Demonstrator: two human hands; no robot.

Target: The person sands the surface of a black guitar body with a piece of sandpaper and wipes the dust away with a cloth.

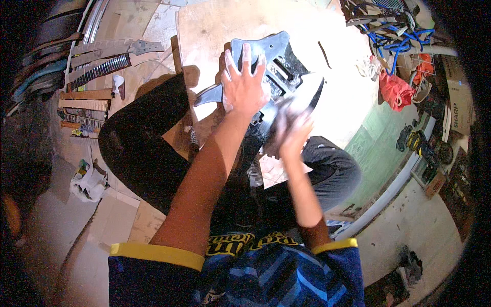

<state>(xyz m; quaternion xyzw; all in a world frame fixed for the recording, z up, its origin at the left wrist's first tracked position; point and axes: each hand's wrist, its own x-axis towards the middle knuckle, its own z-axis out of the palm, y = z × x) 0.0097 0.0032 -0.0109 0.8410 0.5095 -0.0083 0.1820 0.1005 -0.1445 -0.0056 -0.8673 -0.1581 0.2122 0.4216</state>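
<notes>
A dark grey electric guitar body [276,46] with routed cavities and pointed horns lies on a pale wooden board [209,30]. My left hand [245,88] rests flat on its upper left part, fingers spread and dusted with white powder. Over the lower right side of the body is my right hand [295,130], smeared by motion. Whether its fingers hold anything cannot be made out. Pale dust whitens the surface around both hands.
My bent legs [143,133] flank the near side of the board. Guitar necks [102,64] lie at the left. On the right are blue cords [396,41], a red cloth or bag [395,91] and a small toy-like vehicle [417,140]. A crumpled white bag [89,181] sits lower left.
</notes>
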